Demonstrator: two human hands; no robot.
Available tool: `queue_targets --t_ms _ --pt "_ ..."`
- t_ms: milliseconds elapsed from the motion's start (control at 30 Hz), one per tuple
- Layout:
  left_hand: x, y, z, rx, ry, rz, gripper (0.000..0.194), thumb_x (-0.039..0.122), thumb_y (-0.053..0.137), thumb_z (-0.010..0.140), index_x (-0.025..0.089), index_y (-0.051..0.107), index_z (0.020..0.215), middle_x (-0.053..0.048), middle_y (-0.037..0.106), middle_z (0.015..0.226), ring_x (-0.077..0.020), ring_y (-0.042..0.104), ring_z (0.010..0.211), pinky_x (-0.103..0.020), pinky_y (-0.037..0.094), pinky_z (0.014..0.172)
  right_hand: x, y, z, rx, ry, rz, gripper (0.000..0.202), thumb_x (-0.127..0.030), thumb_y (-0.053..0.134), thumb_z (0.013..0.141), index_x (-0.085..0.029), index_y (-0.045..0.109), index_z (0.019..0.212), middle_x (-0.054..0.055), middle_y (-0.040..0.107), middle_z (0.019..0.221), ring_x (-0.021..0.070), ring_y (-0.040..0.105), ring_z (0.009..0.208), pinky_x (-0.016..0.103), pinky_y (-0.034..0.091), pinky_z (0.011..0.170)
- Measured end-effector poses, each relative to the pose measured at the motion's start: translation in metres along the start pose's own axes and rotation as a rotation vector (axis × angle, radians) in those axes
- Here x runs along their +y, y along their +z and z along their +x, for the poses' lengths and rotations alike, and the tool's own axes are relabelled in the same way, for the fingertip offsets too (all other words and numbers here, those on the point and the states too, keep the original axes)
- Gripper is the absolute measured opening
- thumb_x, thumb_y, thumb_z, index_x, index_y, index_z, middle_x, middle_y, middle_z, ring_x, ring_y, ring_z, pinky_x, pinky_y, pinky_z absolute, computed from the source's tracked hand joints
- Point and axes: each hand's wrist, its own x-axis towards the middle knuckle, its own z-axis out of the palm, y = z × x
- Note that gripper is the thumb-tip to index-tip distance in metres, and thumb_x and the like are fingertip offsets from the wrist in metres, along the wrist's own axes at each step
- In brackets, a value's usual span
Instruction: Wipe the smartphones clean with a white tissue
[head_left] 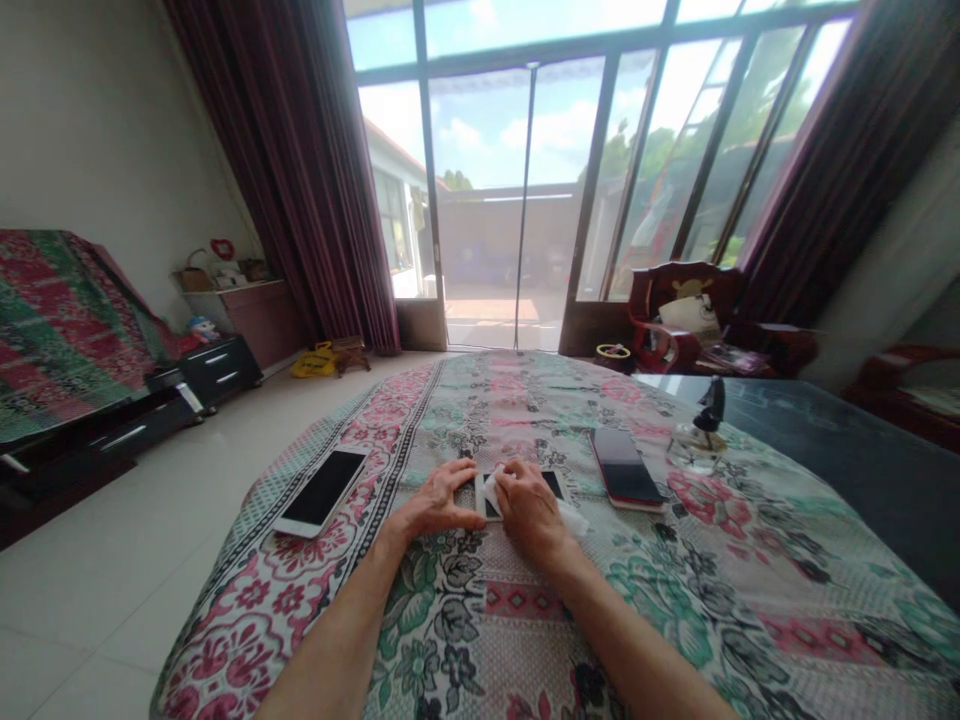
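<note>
A small white smartphone [481,492] with a dark screen lies sideways on the patterned cloth before me. My left hand [441,497] steadies its left end, thumb at the near edge and fingers at the far edge. Bunched in my right hand [527,502] is a white tissue [574,519], pressed onto the phone's screen; a loose end trails out to the right. The right hand covers much of the phone's middle. Farther left rests a larger white smartphone [324,490], and to the right a dark smartphone with a red edge [627,468], neither touched.
A clear spray bottle with a black top [697,440] stands at the right of the table, which a floral tablecloth [450,620] covers. Beyond it is a dark glossy surface [810,450]. A carved wooden chair [660,340] and glass doors [517,200] are at the back.
</note>
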Motion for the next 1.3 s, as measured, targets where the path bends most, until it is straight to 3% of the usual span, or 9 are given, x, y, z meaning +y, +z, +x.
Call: queue_targets --t_ms 300,467,633,1000,1100,1300 --pt "-0.010 0.005 0.000 0.014 0.018 -0.021 0.073 0.047 0.075 0.059 0.022 0.055 0.125 -0.007 0.044 0.141 -0.0266 0.038 0.131 -0.036 0.030 0.111 0.039 -0.015 -0.004 0.069 0.272 -0.106 0.025 -0.023 0.044 0.090 -0.018 0.066 0.079 0.008 0.061 0.096 0.0184 0.053 0.090 0.025 0.039 0.077" --pt "-0.009 0.005 -0.001 0.014 0.021 -0.017 0.074 0.045 0.076 0.059 0.017 0.055 0.125 -0.010 0.044 0.140 -0.0275 0.039 0.130 -0.037 0.030 0.111 0.017 -0.006 -0.001 0.066 0.168 -0.078 0.022 -0.024 0.045 0.090 -0.019 0.066 0.083 0.008 0.060 0.097 0.0189 0.053 0.092 0.026 0.038 0.081" --pt "-0.009 0.005 0.000 0.013 0.027 -0.012 0.072 0.044 0.076 0.059 0.020 0.056 0.124 -0.008 0.044 0.140 -0.0273 0.038 0.130 -0.037 0.030 0.111 0.000 0.001 0.005 0.034 0.087 -0.006 0.022 -0.028 0.046 0.091 -0.020 0.066 0.085 0.008 0.061 0.098 0.0190 0.052 0.095 0.026 0.036 0.084" --pt "0.000 -0.001 -0.001 -0.007 0.000 -0.036 0.071 0.041 0.076 0.060 0.019 0.056 0.123 -0.010 0.043 0.140 -0.0278 0.038 0.130 -0.039 0.029 0.111 0.049 -0.013 0.000 0.114 0.336 -0.093 0.024 -0.027 0.045 0.091 -0.018 0.065 0.080 0.007 0.061 0.093 0.0194 0.052 0.090 0.027 0.036 0.078" --pt "-0.001 0.000 -0.001 -0.005 0.001 -0.031 0.071 0.040 0.077 0.059 0.018 0.056 0.123 -0.010 0.044 0.140 -0.0277 0.038 0.130 -0.039 0.029 0.111 0.045 -0.013 -0.002 0.127 0.318 -0.139 0.023 -0.026 0.045 0.091 -0.018 0.065 0.082 0.007 0.060 0.094 0.0204 0.052 0.090 0.028 0.035 0.078" --pt "-0.006 0.005 0.003 0.023 0.046 -0.026 0.068 0.039 0.077 0.058 0.020 0.058 0.120 -0.009 0.047 0.137 -0.0287 0.041 0.128 -0.040 0.031 0.110 0.011 -0.004 -0.004 0.066 0.171 -0.151 0.019 -0.024 0.047 0.090 -0.019 0.064 0.085 0.008 0.060 0.097 0.0214 0.051 0.090 0.029 0.035 0.078"
